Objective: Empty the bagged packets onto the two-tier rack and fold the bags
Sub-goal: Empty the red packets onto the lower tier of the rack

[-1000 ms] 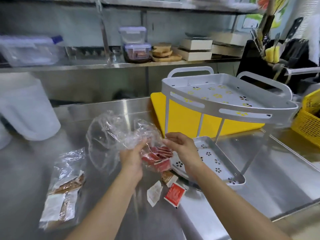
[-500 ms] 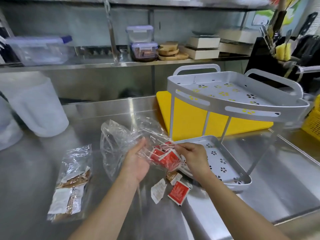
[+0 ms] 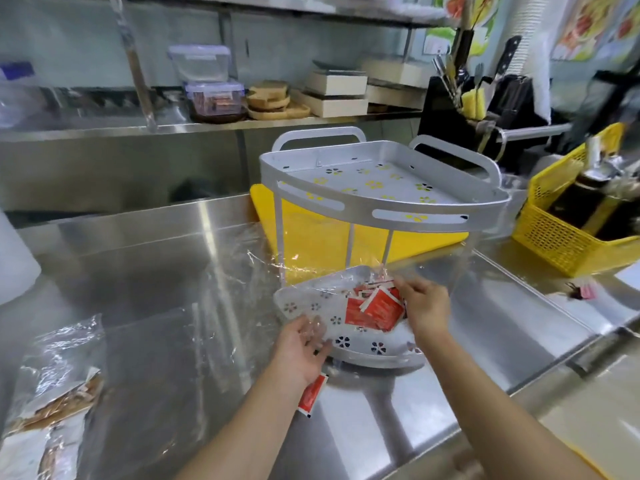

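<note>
A grey two-tier rack (image 3: pixel 377 213) stands on the steel counter; its upper tier holds nothing. A pile of red packets (image 3: pixel 374 310) lies on the lower tier (image 3: pixel 360 353), with a clear plastic bag (image 3: pixel 263 271) stretched loosely over and around them. My left hand (image 3: pixel 304 351) grips the bag's near edge at the tier's front rim. My right hand (image 3: pixel 424 306) pinches the bag just right of the red pile. One red packet (image 3: pixel 311 398) lies on the counter under my left wrist. A second clear bag of brown and white packets (image 3: pixel 52 407) lies at the far left.
A yellow cutting board (image 3: pixel 311 237) lies behind the rack. A yellow basket with bottles (image 3: pixel 568 244) stands at the right, a black knife block (image 3: pixel 485 109) behind it. A white container (image 3: pixel 12 258) is at the left edge. The counter's front edge runs just right of my right arm.
Both hands carried the bag of red packets to the right, from above the counter to over the rack's lower tier. The red packets now rest on that tier and the bag is spread wider.
</note>
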`<state>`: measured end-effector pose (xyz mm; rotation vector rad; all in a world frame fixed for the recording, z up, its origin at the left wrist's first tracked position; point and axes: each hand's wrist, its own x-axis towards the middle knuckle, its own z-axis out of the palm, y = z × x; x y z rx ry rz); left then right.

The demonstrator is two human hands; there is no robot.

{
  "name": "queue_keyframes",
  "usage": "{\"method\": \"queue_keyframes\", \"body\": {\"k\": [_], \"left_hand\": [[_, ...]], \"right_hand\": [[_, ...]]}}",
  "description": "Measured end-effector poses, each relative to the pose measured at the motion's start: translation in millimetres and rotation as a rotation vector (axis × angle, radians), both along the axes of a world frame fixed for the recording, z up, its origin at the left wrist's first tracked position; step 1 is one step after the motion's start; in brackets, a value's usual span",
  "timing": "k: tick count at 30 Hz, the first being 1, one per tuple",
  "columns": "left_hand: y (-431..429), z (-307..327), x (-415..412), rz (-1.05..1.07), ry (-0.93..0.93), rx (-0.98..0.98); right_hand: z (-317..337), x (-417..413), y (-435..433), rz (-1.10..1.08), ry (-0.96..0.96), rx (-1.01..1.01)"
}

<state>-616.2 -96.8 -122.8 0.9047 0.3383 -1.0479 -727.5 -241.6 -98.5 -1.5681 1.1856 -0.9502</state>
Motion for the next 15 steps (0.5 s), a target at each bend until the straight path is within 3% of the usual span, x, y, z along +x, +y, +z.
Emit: {"method": "queue_keyframes", "body": {"k": [3,7,9,11,15], "left_hand": [[-17,6,-7,-0.091,-0.038,0.022],[-39,16,-18,-0.407,-0.285,0.175],[-41,21,-26,-0.686,-0.532,0.349],[-40,20,-29,-0.801,-0.823,0.479],[-32,13,-22,-0.524,-1.69,0.763]], "right_hand": [[-8,-17,-7,-0.069,0.171,-0.042],[-9,-23,-2,-0.089,0.346,-0.155],[-7,-27,-2,-0.111,0.383,-0.17],[-7,-34,-4,-0.128,0.41,-0.171],[-10,-46,-8,-0.172,0.434,-0.157]]}}
